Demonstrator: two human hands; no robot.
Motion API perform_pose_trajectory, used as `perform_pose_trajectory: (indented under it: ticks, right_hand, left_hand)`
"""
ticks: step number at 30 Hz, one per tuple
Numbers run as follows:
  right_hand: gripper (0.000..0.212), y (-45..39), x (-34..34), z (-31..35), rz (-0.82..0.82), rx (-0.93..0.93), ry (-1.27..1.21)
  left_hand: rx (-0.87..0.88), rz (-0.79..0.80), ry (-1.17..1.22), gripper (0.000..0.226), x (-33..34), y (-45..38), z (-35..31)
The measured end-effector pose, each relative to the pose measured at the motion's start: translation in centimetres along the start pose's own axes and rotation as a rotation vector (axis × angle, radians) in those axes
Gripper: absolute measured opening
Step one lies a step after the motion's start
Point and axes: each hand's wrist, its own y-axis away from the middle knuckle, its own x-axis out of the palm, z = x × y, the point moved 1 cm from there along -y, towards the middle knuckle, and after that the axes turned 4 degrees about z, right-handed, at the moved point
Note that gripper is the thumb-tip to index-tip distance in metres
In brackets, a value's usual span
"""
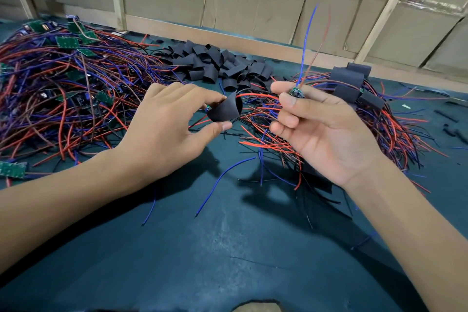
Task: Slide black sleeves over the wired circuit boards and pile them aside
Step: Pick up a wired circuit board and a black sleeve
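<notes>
My left hand [164,129] pinches a black sleeve [224,110] between thumb and fingers, its open end facing right. My right hand [321,129] grips a small green circuit board [296,91] end-on, with its blue and brown wires [307,40] standing up. The board is a short gap to the right of the sleeve, and the two do not touch. A pile of loose black sleeves [215,63] lies behind the hands. Bare wired boards [68,42] lie tangled at the left. Sleeved boards [352,86] are heaped at the right.
The work surface is a dark teal mat [215,248] with loose red and blue wires [268,144] spread under the hands. Cardboard panels and wooden battens [253,2] wall off the back edge. Small black scraps [450,124] lie at the far right.
</notes>
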Motion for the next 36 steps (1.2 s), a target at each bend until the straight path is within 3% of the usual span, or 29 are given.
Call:
perform_pose_trajectory:
  ticks: [3, 9, 14, 20, 26, 36]
  right_hand:
    - [0.015, 0.1, 0.1, 0.3, 0.042, 0.077, -0.055]
    - [0.027, 0.3, 0.3, 0.3, 0.059, 0.154, -0.075]
    - [0.013, 0.4, 0.6, -0.2, 0.049, 0.021, 0.068]
    - [0.02, 0.2, 1.1, -0.7, -0.012, -0.144, 0.176]
    - [0.024, 0.1, 1.1, -1.2, -0.09, -0.157, 0.158]
    - [0.012, 0.2, 0.4, -0.3, -0.017, -0.12, 0.133]
  left_hand:
    - [0.059, 0.004, -0.091, 0.039, 0.0, 0.0, 0.0]
    - [0.078, 0.001, -0.115, 0.04, 0.0, 0.0, -0.2]
    - [0.087, -0.014, -0.098, 0.039, -0.1, 0.0, -0.2]
    - [0.144, -0.04, -0.058, 0.035, 0.0, 0.1, -0.6]
    - [0.165, -0.044, -0.057, 0.033, 0.0, 0.3, -0.8]
    - [0.113, -0.012, -0.021, 0.036, -0.2, 0.3, -1.0]
